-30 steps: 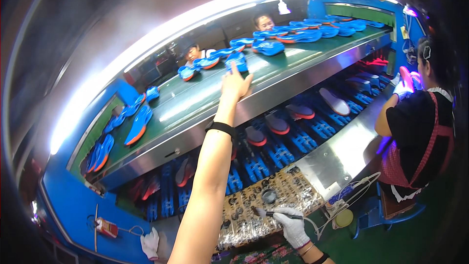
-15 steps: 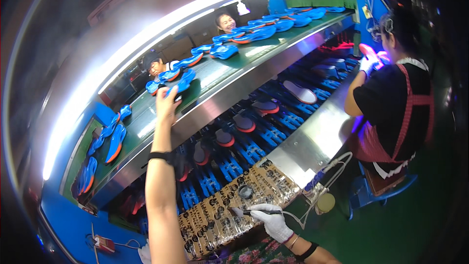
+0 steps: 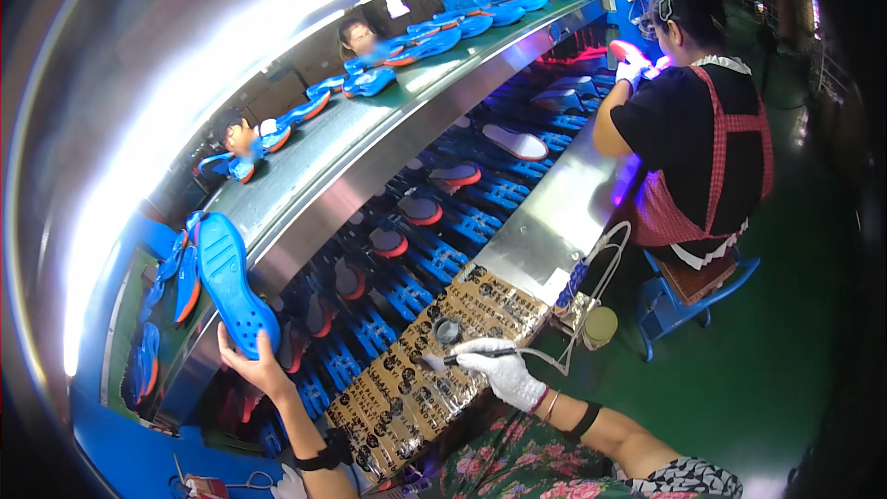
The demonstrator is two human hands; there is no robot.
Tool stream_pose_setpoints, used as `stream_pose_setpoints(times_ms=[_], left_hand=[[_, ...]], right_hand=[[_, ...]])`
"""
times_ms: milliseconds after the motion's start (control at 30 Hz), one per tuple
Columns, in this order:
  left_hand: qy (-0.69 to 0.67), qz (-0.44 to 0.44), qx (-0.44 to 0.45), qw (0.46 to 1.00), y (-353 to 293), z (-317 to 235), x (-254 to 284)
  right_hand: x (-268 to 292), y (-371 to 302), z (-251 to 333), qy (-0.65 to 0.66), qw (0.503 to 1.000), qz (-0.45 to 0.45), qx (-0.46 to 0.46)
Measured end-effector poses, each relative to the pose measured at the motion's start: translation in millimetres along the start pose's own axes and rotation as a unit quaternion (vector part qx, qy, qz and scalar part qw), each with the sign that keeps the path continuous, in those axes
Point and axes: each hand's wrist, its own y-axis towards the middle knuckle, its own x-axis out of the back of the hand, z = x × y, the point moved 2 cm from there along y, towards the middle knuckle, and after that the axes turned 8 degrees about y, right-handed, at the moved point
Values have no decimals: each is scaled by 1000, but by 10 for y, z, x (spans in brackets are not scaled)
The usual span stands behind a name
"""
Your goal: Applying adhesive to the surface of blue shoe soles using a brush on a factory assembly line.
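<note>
My bare left hand [image 3: 251,365] grips a blue shoe sole [image 3: 229,273] by its lower end, thumb on the face with small holes. The sole is raised in front of the upper conveyor belt [image 3: 309,152], apart from other blue soles with orange edges. In a white knitted glove, my right hand [image 3: 504,374] is closed around a brush [image 3: 453,360] with a dark handle and a hose running from it. Its bristles are over a taped cardboard sheet [image 3: 388,425], close to a small grey cup [image 3: 447,330].
Below the belt, a lower rack [image 3: 462,240] carries shoe parts with grey faces and red rims. A metal ledge [image 3: 545,212] extends rightward. A co-worker [image 3: 688,139] in a checked apron sits on a blue stool [image 3: 654,305], holding a sole. Two people are behind the belt.
My left hand has lifted a blue sole off the upper belt and brought it nearer and lower. The view has shifted; my right hand still holds the brush over the cardboard.
</note>
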Motion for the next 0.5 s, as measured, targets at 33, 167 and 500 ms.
stream_pose_setpoints(times_ms=[33, 167, 500], left_hand=[[-93, 13, 72, 993, -139, 5, -75], [-290, 174, 287, 896, -375, 278, -165], [-494, 377, 559, 549, -2448, -73, 207]], right_hand=[[-27, 8, 12, -4, 1000, -8, 1], [-148, -2, 183, -24, 999, 3, 27], [-849, -145, 521, -67, 991, 117, 18]])
